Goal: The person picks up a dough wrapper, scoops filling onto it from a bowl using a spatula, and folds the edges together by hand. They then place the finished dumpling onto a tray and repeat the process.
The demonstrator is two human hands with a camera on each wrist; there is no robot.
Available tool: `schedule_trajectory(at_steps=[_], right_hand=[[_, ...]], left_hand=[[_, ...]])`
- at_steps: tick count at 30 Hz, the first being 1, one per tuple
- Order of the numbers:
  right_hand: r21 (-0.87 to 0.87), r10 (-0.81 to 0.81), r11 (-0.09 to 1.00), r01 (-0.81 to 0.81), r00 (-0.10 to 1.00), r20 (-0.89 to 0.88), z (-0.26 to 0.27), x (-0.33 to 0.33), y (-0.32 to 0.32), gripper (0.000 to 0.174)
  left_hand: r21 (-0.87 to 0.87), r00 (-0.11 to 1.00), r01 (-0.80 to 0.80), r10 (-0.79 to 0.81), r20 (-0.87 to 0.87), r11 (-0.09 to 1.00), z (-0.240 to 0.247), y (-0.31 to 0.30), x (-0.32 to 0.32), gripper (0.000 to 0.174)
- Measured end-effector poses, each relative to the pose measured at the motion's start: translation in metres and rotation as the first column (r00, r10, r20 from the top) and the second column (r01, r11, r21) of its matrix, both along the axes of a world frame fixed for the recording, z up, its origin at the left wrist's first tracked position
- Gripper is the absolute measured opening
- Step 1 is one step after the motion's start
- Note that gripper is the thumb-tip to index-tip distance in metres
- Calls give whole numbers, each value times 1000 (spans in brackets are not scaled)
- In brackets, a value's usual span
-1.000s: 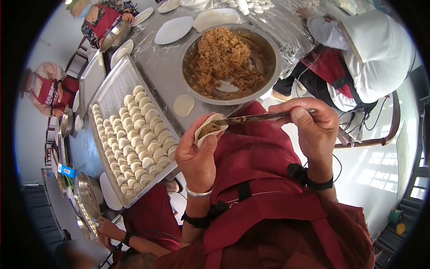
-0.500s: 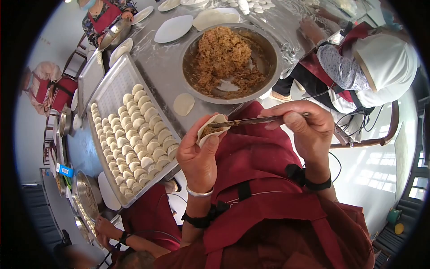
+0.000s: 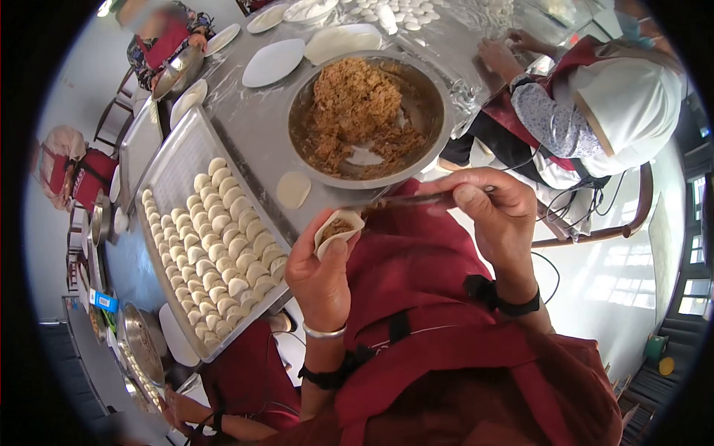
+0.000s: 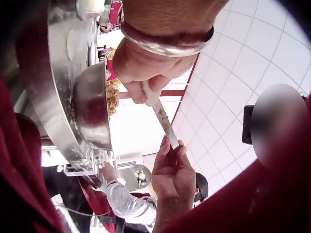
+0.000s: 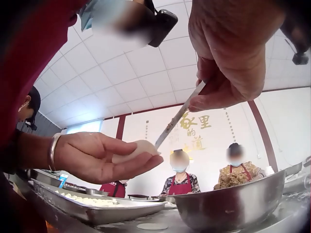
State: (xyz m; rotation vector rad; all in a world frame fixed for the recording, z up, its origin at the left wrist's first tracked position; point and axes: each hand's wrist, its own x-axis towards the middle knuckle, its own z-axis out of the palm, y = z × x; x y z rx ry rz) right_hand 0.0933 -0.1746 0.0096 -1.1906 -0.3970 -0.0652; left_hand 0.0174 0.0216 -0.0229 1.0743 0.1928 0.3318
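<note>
My left hand (image 3: pixel 320 279) cradles a round dough wrapper (image 3: pixel 338 230) with brown filling inside, fingers curled behind it and thumb on its near edge. My right hand (image 3: pixel 494 215) pinches the handle of a flat metal spreader (image 3: pixel 416 199), whose blade reaches left toward the wrapper's upper edge. In the right wrist view the blade (image 5: pixel 173 119) has bits of filling on it, and its tip is at the wrapper (image 5: pixel 141 149). From the left wrist view, the blade (image 4: pixel 164 121) spans the space between both hands.
A steel bowl of filling (image 3: pixel 357 108) stands beyond my hands. Left of them lies a metal tray (image 3: pixel 175 152) with rows of dumplings (image 3: pixel 223 238). One loose wrapper (image 3: pixel 293 189) and white plates (image 3: pixel 273 62) rest on the table. Other people work around it.
The spreader's blade has drawn back from inside the wrapper to its upper edge. Both hands appear slightly lower and farther left as the head view shifts. The person at right leans differently.
</note>
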Motion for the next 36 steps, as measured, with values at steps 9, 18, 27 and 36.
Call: schedule_trajectory(at_steps=[9, 18, 27, 36], right_hand=[[-638, -39, 586, 501, 803, 595, -65, 67, 4, 19], [-595, 0, 742, 308, 888, 460, -27, 35, 19, 36], [-156, -9, 988, 8, 1000, -1, -23, -8, 57, 33], [-95, -16, 995, 12, 999, -35, -19, -13, 59, 30]], left_hand=[[0, 1000, 4, -4, -16, 1000, 1, 1, 1, 37], [-49, 995, -8, 13, 99, 999, 11, 1, 17, 36], [-35, 974, -48, 55, 220, 998, 19, -24, 19, 37], [-41, 977, -25, 33, 212, 999, 21, -31, 16, 38]])
